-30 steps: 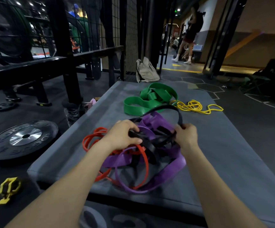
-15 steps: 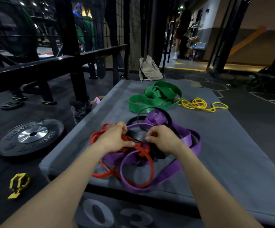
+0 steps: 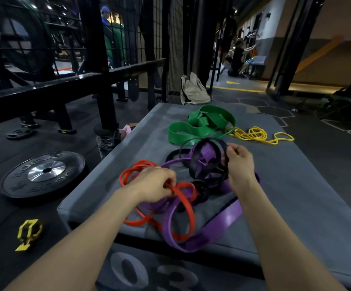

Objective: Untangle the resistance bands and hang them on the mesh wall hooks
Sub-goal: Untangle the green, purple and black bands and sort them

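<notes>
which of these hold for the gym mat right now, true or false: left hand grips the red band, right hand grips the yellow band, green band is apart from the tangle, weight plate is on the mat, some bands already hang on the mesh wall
1. The left hand grips the thin red rubber band. True.
2. The right hand grips the yellow band. False: it pinches the black rubber band; the thin yellow rubber band lies untouched.
3. The wide green rubber band lies apart from the red, purple and black tangle. True.
4. The black round weight plate lies on the grey padded mat. False: it lies on the floor beside the mat.
5. Bands hang on the black mesh wall. False: none visible there.
</notes>
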The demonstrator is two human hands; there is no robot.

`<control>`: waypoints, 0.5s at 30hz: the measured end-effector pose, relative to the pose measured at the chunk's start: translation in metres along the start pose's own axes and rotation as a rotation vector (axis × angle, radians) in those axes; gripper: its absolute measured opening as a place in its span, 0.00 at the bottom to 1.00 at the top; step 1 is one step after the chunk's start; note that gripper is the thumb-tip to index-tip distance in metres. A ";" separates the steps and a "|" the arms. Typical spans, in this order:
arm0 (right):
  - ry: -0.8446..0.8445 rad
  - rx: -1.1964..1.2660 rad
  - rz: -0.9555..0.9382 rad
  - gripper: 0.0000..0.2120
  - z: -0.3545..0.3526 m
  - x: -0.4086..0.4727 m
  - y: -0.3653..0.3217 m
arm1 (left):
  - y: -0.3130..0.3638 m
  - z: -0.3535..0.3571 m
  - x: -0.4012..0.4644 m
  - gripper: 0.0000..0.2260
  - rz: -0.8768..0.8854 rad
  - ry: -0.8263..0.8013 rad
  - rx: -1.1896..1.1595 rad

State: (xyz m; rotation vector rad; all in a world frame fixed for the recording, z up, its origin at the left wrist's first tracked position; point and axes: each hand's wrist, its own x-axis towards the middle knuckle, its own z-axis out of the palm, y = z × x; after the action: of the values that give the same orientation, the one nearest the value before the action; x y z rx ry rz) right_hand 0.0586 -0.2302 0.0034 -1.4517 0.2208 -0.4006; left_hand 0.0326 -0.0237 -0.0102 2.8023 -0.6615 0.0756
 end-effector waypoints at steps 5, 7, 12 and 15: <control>0.062 -0.070 -0.038 0.07 -0.015 0.007 0.006 | -0.009 -0.011 0.000 0.08 -0.377 0.161 -0.167; 0.038 -0.073 -0.023 0.06 -0.014 0.006 0.008 | -0.007 -0.013 0.004 0.16 -0.346 0.168 -0.354; -0.059 -0.123 -0.069 0.07 -0.012 0.002 0.009 | 0.030 -0.026 0.016 0.23 -0.275 0.215 -0.812; -0.080 -0.129 -0.065 0.07 -0.017 0.004 0.012 | 0.046 -0.016 0.030 0.12 -0.201 0.210 -0.759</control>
State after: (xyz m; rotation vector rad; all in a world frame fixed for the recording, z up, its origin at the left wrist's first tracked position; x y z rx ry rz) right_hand 0.0572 -0.2467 -0.0104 -1.6014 0.1369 -0.3858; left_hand 0.0391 -0.0724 0.0192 2.0725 -0.2686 0.0617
